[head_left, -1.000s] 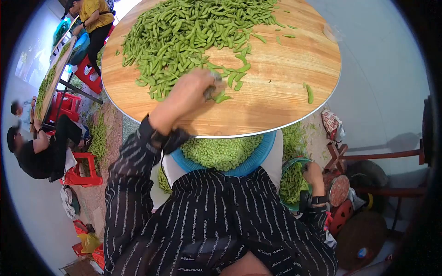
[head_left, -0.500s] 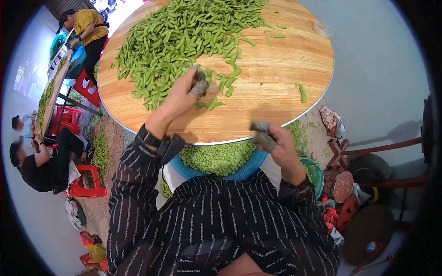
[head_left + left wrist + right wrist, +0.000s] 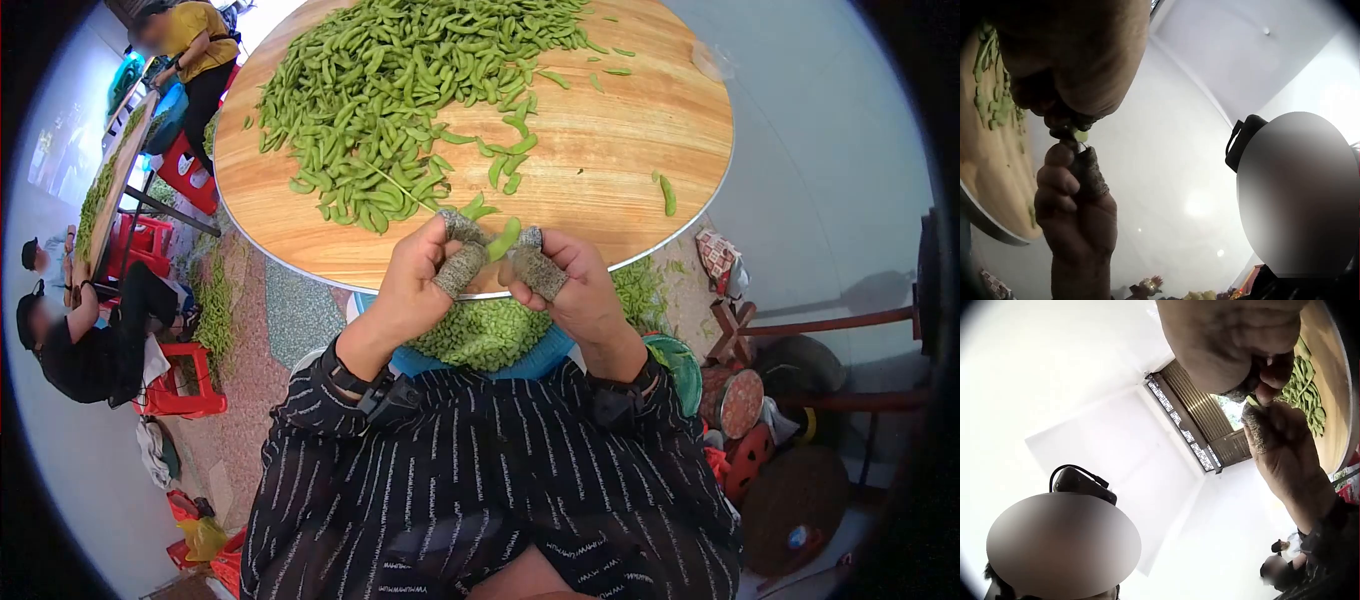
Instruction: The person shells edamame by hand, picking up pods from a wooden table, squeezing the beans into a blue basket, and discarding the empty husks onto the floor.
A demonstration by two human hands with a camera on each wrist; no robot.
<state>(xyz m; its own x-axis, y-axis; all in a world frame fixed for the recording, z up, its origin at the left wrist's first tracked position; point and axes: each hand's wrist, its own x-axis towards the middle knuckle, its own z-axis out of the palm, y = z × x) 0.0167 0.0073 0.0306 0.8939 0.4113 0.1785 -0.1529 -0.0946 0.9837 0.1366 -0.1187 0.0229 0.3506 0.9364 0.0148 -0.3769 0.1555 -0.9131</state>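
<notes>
Over the round table's near edge, my left hand [image 3: 412,285] and right hand [image 3: 583,292] meet, fingers curled, with grey speckled covers on thumbs and forefingers. They pinch a green pod [image 3: 504,240] between their tips. Behind the left fingertips is another pod [image 3: 477,208]; whether that hand holds it I cannot tell. In the left wrist view the pod [image 3: 1080,135] shows as a small green patch between the left hand [image 3: 1079,50] and right hand [image 3: 1082,212]. The right wrist view shows the pod [image 3: 1252,400] between the right hand [image 3: 1235,344] and left hand [image 3: 1288,453].
A large pod heap [image 3: 390,80] covers the back left of the wooden table [image 3: 620,140]. Below its near edge, a blue basin [image 3: 550,355] holds shelled beans [image 3: 480,333]. A green basket [image 3: 680,375] stands at the right. Other people and red stools [image 3: 185,385] are at the left.
My right hand has come up from the green basket to the table's edge. My left hand has moved from beside the heap toward me and right, and both now meet at a pod.
</notes>
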